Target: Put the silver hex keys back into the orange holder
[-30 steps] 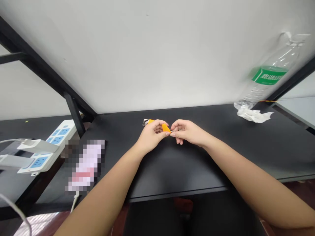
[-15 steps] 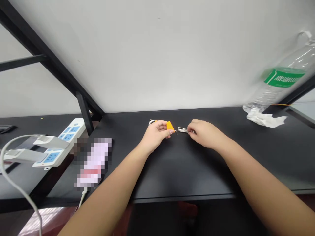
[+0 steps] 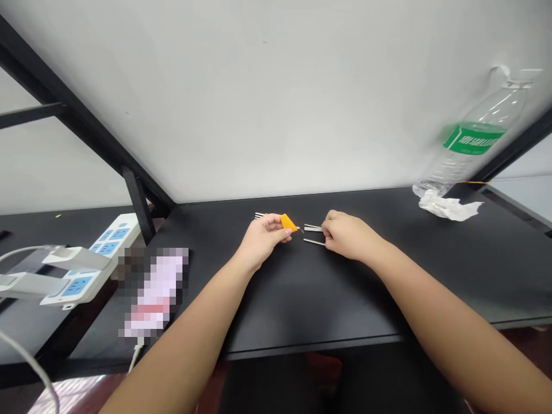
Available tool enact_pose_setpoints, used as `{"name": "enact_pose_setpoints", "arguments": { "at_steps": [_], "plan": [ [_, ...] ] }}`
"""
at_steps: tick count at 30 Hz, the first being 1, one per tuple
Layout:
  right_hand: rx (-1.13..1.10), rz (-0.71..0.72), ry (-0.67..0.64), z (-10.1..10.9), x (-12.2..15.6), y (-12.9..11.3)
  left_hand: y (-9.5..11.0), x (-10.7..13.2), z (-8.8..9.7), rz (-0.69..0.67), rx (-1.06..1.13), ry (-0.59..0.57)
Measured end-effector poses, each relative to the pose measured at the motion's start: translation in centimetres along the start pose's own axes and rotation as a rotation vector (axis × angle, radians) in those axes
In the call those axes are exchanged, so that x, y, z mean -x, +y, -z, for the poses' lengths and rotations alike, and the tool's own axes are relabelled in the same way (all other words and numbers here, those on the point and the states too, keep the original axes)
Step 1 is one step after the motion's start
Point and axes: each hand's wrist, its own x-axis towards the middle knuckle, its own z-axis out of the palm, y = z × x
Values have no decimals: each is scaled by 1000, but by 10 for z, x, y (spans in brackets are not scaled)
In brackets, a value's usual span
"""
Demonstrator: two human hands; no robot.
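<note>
My left hand (image 3: pixel 257 237) is closed around a small orange angular piece (image 3: pixel 288 222), pinched between thumb and fingers. A short thin metal tip (image 3: pixel 301 229) sticks out of its right end. Several silvery rod ends (image 3: pixel 259 215) show behind the hand on its left; their far parts are hidden by the fingers. To the right, my right hand (image 3: pixel 342 231) is low at the table with its fingers curled over thin metal rods (image 3: pixel 313 227). One single rod (image 3: pixel 314 242) lies apart from that bundle, nearer to me, its right end at my fingertips.
Both hands work over a black table (image 3: pixel 310 299) against a white wall. On the left are a phone (image 3: pixel 157 290) with a cable and a white power strip (image 3: pixel 101 253) with plugs. At the back right stand a clear plastic bottle (image 3: pixel 470 138) and crumpled tissue (image 3: pixel 448 206).
One metal rod has come away from the bundle at my right hand, toward me. My left hand keeps its hold on the orange piece. The whole view has shifted slightly.
</note>
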Motion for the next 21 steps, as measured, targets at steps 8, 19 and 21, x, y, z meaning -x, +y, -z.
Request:
{"name": "enact_pose_setpoints", "arguments": {
  "at_steps": [8,19,21],
  "plan": [
    [-109,136,-54,0,4,-5,-3,-2,3,-35,27,34],
    [-141,109,16,2,8,-9,-2,-2,4,-64,-10,18],
    [-310,119,57,7,7,-1,-1,-1,4,-69,-24,23]
  ]
}}
